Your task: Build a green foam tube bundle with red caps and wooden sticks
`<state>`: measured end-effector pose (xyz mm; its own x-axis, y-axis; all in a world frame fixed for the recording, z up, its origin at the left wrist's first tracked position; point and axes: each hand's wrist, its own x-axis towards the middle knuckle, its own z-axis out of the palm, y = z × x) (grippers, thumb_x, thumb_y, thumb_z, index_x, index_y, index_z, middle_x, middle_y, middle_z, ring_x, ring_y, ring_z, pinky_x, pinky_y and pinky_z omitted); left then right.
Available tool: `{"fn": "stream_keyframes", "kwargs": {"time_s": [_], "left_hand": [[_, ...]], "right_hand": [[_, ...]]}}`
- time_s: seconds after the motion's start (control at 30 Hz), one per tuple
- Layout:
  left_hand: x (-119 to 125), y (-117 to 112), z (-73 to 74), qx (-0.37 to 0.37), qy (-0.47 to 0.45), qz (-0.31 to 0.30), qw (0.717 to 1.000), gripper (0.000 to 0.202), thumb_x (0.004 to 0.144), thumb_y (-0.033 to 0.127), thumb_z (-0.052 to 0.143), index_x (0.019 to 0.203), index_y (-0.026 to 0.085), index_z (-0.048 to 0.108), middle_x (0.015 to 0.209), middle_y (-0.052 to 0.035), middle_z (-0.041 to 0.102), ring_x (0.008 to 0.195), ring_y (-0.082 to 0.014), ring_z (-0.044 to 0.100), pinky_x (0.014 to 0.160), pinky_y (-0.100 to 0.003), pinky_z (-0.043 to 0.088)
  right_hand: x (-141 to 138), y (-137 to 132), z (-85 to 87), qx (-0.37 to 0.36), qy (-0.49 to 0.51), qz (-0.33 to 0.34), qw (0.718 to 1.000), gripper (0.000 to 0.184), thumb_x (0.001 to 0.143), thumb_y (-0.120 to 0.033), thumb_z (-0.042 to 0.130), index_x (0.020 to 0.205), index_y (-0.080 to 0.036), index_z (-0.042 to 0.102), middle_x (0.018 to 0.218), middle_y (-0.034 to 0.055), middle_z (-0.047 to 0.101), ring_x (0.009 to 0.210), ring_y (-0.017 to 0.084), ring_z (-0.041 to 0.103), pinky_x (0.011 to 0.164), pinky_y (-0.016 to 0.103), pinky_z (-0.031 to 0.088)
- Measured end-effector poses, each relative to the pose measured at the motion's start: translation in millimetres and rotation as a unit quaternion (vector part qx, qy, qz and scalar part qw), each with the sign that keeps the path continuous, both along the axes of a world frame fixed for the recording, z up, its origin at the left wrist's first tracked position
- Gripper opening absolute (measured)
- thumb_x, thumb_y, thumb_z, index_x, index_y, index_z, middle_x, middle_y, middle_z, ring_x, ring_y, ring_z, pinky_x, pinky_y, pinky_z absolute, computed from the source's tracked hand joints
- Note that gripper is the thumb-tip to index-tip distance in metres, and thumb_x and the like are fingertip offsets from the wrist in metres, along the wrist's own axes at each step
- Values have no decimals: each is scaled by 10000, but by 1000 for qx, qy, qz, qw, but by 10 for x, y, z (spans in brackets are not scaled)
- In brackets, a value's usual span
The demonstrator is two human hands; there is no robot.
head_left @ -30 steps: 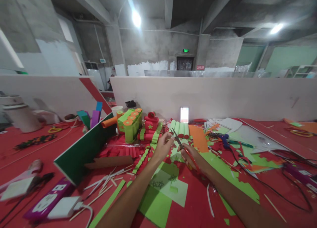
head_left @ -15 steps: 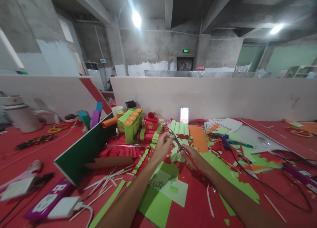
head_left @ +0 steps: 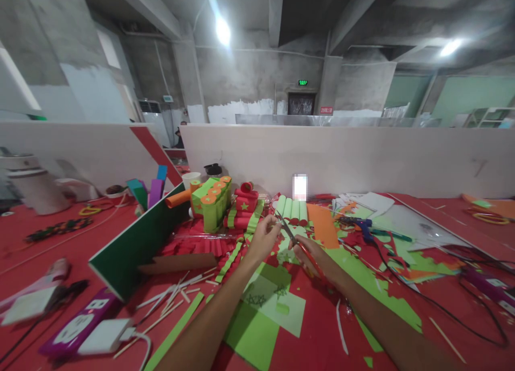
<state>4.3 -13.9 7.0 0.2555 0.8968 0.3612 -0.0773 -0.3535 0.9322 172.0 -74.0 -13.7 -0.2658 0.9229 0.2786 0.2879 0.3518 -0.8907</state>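
**Scissors (head_left: 287, 229) were up; drawn stars (head_left: 256, 300) were uncut**

At centre frame, the right hand (head_left: 318, 256) gripped the scissors, blades angled toward the left hand (head_left: 262, 235), whose fingertips pinched what looked like a small pale scrap (head_left: 279, 219). Left of centre, a green block (head_left: 213, 203) and a red bundle (head_left: 246, 204) looked finished, stars already on them. At lower centre, the drawn stars lay on a pale sheet (head_left: 294, 313), apparently yet to be cut out.

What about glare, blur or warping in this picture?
In the head view, the left ceiling light flares into a streak, the upright white rectangle is pixelated, and the flask slants, probably from lens distortion; also in the head view, the scissors are discernible, but detail at the left hand is too small to tell.
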Motion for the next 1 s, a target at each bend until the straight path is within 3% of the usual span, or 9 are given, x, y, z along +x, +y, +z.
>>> {"fn": "stream_keyframes", "kwargs": {"time_s": [0.33,1.0], "left_hand": [[-7,-10,14,6,3,3,1000,198,813,367,542,749,186,494,589,35,554,546,-111,551,541,-212,419],[-16,-23,56,0,5,-2,1000,185,801,342,550,730,187,477,575,47,538,524,-97,519,532,-203,399]], "right_hand": [[7,-30,125,40,-33,5,999,402,860,-582,458,804,-188,513,653,-35,438,545,102,372,498,215,302],[42,54,78,78,-64,-7,995,417,846,-592,470,762,-187,525,718,1,520,639,147,451,579,250,355]]}}
